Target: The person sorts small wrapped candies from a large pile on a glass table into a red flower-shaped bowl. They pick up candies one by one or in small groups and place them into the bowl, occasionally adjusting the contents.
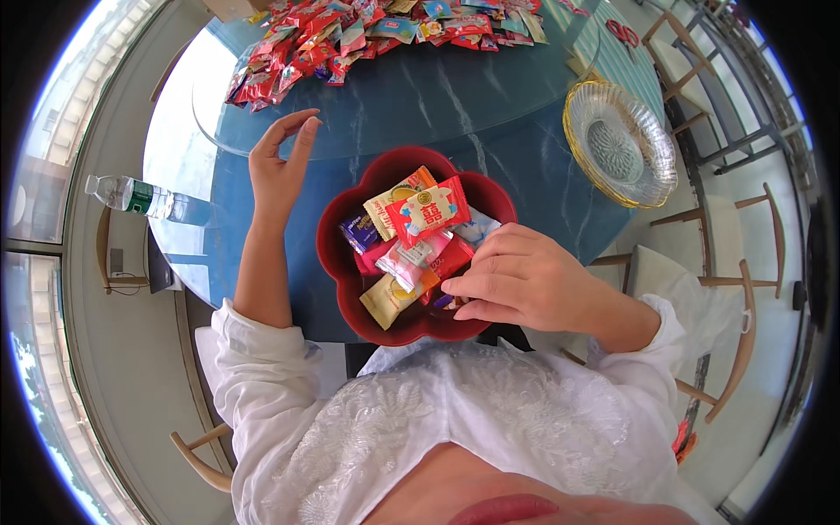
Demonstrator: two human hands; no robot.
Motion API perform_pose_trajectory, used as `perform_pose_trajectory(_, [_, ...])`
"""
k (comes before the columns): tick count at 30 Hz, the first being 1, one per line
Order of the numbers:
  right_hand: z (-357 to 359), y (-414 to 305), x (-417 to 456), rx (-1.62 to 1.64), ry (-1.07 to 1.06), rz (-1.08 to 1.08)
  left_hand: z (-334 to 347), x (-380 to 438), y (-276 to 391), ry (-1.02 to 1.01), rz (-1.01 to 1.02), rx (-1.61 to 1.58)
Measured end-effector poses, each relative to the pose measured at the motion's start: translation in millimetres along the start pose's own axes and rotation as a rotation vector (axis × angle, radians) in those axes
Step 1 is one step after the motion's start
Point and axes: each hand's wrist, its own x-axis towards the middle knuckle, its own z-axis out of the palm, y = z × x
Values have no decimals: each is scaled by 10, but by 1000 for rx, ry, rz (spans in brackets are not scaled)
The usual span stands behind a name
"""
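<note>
A red flower-shaped bowl (328,239) stands at the near edge of the table, holding several wrapped sweets. On top lies a red and cream packet (428,211), partly over a yellow and cream packet (387,209). A blue-purple packet (361,232) is at the bowl's left, and another yellow one (390,300) lies low in it. My right hand (515,279) reaches over the bowl's right side, fingertips near a small dark wrapper (449,302); whether it grips anything is unclear. My left hand (283,154) is raised over the table, left of the bowl, thumb and fingers apart, holding nothing.
A heap of wrapped sweets (315,49) lies on the raised glass turntable (420,98). Stacked clear, gold-rimmed plates (617,144) sit at the table's right. A water bottle (147,199) is at the left, red-handled scissors (622,34) at the far right. Wooden chairs (745,348) surround the table.
</note>
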Motion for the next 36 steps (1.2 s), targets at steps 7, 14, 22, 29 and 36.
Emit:
perform_pose_trajectory(7, [-110, 104, 199, -75, 131, 39, 30, -62, -153, 42, 166, 190])
perform_pose_trajectory(14, [-127, 1031, 719, -434, 360, 204, 59, -104, -157, -20, 309, 272])
perform_pose_trajectory(22, [86, 2273, 1091, -769, 340, 471, 85, -99, -180, -46, 354, 290])
perform_pose_trajectory(29, [216, 2626, 1202, -796, 312, 587, 85, -96, -150, -54, 461, 371])
perform_pose_trajectory(36, [267, 2473, 1105, -788, 415, 529, 102, -107, -129, -64, 483, 389])
